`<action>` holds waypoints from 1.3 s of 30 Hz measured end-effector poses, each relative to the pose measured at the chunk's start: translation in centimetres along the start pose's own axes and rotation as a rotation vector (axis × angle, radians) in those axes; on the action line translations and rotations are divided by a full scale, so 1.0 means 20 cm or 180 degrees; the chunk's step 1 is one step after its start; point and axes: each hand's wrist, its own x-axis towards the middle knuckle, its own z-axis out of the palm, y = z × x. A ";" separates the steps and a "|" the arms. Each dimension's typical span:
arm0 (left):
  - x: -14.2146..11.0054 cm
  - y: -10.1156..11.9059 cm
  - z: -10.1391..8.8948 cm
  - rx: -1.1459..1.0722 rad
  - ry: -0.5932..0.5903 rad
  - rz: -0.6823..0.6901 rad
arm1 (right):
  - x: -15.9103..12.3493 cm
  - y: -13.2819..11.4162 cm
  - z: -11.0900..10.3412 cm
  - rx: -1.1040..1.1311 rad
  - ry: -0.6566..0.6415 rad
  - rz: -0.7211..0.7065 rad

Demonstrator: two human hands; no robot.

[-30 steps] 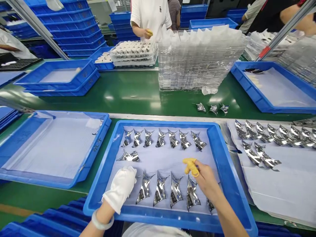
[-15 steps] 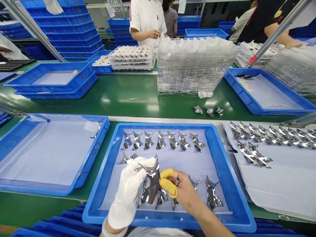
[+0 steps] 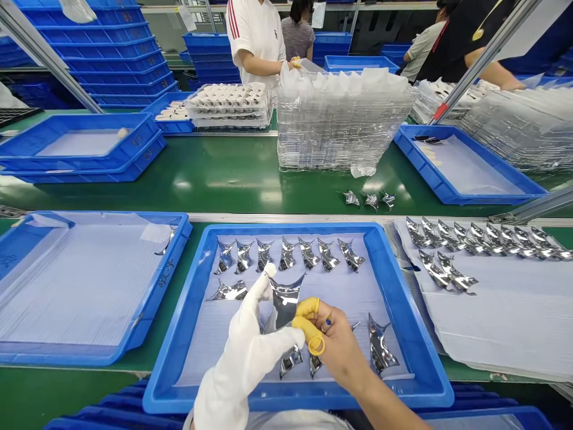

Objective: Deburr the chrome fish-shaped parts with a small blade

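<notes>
A curved, mirror-like chrome piece [image 3: 286, 301] with pointed corners is held up over the blue tray [image 3: 405, 310]. My left hand [image 3: 248, 343], in a white glove, spans it with the index finger at its upper left corner and the thumb by its lower edge. With yellow finger cots on thumb and index finger, my right hand [image 3: 333, 337] pinches its right edge. Behind it, a row of similar chrome pieces [image 3: 287, 254] lies on the tray's white liner. Another chrome piece [image 3: 381, 346] rests at the tray's right; others near the front are partly hidden by my hands.
At left stands a paper-lined blue tray [image 3: 147, 298]. Chrome pieces [image 3: 447, 272] lie on a white sheet [image 3: 505, 322] at right. Three small chrome pieces [image 3: 370, 201] sit on the green bench [image 3: 224, 173], before stacked clear plastic trays [image 3: 335, 125]. Co-workers stand beyond.
The chrome piece has been turned, its concave edge now facing up. My left hand has shifted its grip from a pinch at the top to a wide span. My right hand stays at the right edge.
</notes>
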 end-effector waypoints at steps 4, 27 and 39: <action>0.00 0.05 0.02 -0.0337 0.0230 -0.0803 | -0.02 0.02 -0.01 -0.0028 -0.0130 -0.0054; -0.02 -0.02 -0.03 -0.0530 0.0375 0.1062 | -0.09 0.02 -0.10 -0.3582 0.0355 -0.3701; -0.05 -0.07 -0.02 -0.0417 0.0720 0.0480 | -0.12 0.04 -0.08 -0.3410 0.0428 -0.3171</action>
